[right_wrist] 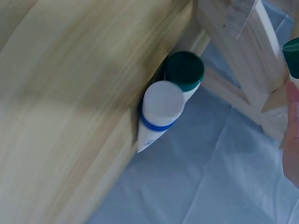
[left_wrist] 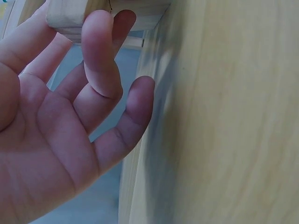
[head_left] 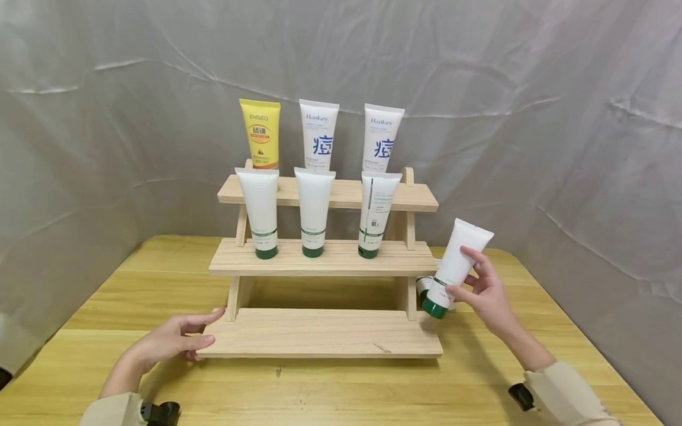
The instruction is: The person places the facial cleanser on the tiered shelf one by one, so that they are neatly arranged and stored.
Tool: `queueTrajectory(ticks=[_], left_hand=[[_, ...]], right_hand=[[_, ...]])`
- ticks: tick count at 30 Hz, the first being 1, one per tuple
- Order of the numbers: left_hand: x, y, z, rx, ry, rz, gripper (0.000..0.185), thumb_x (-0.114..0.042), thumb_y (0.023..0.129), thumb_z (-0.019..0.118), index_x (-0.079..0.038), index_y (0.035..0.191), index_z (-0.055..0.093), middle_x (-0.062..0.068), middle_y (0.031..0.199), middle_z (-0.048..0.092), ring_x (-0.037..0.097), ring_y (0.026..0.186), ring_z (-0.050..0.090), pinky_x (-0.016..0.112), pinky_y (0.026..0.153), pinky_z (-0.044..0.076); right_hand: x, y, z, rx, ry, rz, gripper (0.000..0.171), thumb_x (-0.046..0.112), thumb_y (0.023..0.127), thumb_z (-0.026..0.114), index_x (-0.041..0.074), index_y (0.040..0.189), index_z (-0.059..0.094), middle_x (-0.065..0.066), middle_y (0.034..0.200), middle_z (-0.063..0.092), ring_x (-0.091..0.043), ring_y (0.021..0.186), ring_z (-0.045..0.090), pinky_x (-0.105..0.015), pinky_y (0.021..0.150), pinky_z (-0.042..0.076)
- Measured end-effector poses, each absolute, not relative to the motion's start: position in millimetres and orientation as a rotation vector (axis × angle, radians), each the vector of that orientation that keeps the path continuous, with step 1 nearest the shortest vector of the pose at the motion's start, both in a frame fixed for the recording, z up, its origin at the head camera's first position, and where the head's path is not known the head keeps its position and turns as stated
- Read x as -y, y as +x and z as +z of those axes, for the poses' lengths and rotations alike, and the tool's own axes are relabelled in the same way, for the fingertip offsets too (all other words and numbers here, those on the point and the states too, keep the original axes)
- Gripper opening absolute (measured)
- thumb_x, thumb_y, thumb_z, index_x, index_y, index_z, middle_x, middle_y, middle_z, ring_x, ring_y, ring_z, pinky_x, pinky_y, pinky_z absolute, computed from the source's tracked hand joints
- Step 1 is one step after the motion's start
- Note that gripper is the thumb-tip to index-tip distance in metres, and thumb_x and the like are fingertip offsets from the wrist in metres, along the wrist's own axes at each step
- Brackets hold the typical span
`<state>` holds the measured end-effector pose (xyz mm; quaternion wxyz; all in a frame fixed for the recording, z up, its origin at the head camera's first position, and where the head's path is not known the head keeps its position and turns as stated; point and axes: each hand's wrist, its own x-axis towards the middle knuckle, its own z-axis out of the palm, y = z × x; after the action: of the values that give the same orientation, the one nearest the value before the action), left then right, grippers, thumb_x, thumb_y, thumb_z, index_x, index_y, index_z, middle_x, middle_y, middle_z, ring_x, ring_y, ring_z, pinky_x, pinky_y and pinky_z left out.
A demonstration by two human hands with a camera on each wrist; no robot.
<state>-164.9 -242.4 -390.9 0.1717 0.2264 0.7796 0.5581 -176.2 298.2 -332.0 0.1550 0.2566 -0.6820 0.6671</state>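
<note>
A three-tier wooden display stand (head_left: 319, 334) stands on the table. At the left end of its bottom board, my left hand (head_left: 173, 338) grips the wood between thumb and fingers; in the left wrist view the fingers (left_wrist: 100, 56) bend around the board's corner. To the right of the stand, my right hand (head_left: 486, 290) holds a white squeeze tube (head_left: 459, 254) with a green cap, tilted cap-down above the table. Part of the right hand (right_wrist: 292, 140) shows at the right wrist view's edge, below the green cap (right_wrist: 292, 53).
A yellow tube (head_left: 261, 133) and two white Hankey tubes stand on the top tier. Three green-capped white tubes, one of them at right (head_left: 377, 210), stand on the middle tier. Behind the held tube lie a green-capped tube (right_wrist: 184, 70) and a white-capped tube (right_wrist: 161, 105). Grey cloth (head_left: 533, 148) hangs behind.
</note>
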Motion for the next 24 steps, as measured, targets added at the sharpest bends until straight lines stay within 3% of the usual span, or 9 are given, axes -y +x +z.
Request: queueTrajectory(ticks=[12,18,24], left_hand=[[242.2,-164.8,-391.5,-2.213,0.618,1.589,0.046,-0.013,0.091,0.057,-0.050,0.118,0.050,0.034,0.121,0.045,0.011,0.059,0.054,0.029,0.055,0.049],[242.9,-165.4,-392.3,-2.221,0.627,1.584,0.046,-0.013,0.091,0.057,-0.049,0.120,0.049,0.033,0.120,0.046,0.012,0.059,0.054,0.028,0.054,0.048],[243.4,-165.6,-392.6,-2.219,0.648,1.587,0.047,-0.012,0.091,0.056,-0.049,0.120,0.049,0.038,0.123,0.041,0.011,0.059,0.054,0.028,0.054,0.048]], right_hand=[[-267.5,-172.2,-332.2,2.011,0.831,1.901,0.074,-0.025,0.074,0.052,0.008,0.138,0.036,0.000,0.122,0.046,-0.011,0.091,0.058,-0.027,0.068,0.053],[-249.8,-171.1,-332.2,2.050,0.888,1.866,0.071,-0.022,0.076,0.056,0.008,0.137,0.037,0.001,0.124,0.045,-0.010,0.100,0.056,-0.027,0.072,0.052],[-230.9,-170.7,-335.0,2.111,0.910,1.744,0.068,-0.020,0.075,0.059,0.007,0.135,0.040,0.004,0.124,0.044,-0.008,0.099,0.056,-0.025,0.067,0.053]])
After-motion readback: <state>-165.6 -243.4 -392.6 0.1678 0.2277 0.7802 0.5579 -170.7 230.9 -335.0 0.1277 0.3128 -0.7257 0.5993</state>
